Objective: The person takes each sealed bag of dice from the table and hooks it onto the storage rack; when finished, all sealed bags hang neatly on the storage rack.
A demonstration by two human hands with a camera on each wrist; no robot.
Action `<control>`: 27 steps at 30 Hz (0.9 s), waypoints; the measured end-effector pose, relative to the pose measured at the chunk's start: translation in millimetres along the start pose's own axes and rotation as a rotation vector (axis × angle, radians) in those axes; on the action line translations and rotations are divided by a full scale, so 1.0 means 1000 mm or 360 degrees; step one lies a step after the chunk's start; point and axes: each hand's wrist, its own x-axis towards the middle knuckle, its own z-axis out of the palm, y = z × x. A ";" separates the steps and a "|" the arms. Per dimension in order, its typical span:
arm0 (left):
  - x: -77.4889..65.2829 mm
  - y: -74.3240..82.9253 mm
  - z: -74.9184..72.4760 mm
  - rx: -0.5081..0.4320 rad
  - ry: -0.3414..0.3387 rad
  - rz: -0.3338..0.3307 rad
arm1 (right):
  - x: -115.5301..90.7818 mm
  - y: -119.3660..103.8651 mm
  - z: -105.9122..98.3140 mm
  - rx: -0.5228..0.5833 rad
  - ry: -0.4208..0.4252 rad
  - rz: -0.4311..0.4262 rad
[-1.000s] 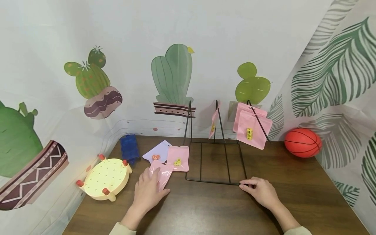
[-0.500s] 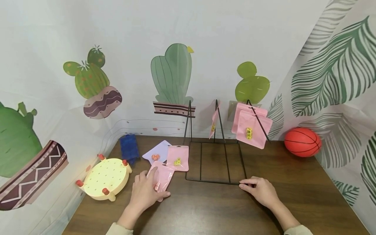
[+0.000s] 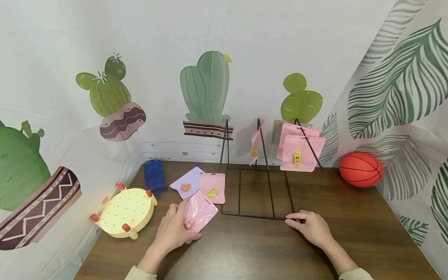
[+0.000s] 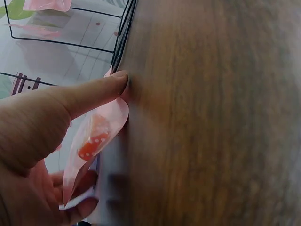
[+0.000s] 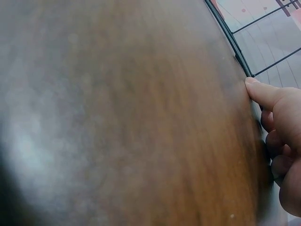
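In the head view my left hand (image 3: 175, 226) holds a clear-fronted pink pouch (image 3: 202, 212) with red dotted dice inside, between thumb and fingers. The left wrist view has the same pouch (image 4: 115, 113) on edge, fingers curled behind it. A second pink pouch (image 3: 218, 181) with yellow dice and a lilac pouch (image 3: 189, 179) with red dice lie just beyond. My right hand (image 3: 309, 227) pinches the near right corner of a black wire rack (image 3: 255, 216). More pink pouches hang on it: two at the right prong, the front one (image 3: 304, 147) with yellow dice, and one (image 3: 256, 146) at the middle prong.
A cream pegged disc (image 3: 127, 212) with red-tipped legs stands at the left, a blue object (image 3: 154, 175) behind it. A red ball (image 3: 361, 169) sits at the right. A printed cloth wall (image 3: 255, 58) closes off the table's back.
The pouch in my left hand has turned and shifted right, so its red dice show. The front hanging pouch has swung straighter. My right hand stays at the rack's corner.
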 end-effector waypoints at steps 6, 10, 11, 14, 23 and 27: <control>0.001 0.000 -0.001 -0.0132 -0.0086 0.0061 | 0.000 0.000 0.000 -0.0014 0.0012 -0.0012; 0.001 0.002 -0.004 -0.0211 -0.0142 0.0143 | 0.000 0.000 0.000 -0.0005 0.0017 -0.0017; 0.001 0.003 -0.004 -0.0230 -0.0156 0.0165 | 0.000 0.000 0.000 -0.0003 0.0019 -0.0018; 0.002 0.003 -0.005 -0.0271 -0.0201 0.0223 | 0.000 0.000 0.001 -0.0004 0.0023 -0.0020; 0.003 0.008 -0.009 -0.0500 -0.0435 0.0404 | 0.000 0.001 0.001 0.0004 0.0013 0.0005; 0.002 0.018 -0.008 -0.0604 -0.0437 0.0490 | 0.000 0.000 0.001 0.0010 0.0010 0.0005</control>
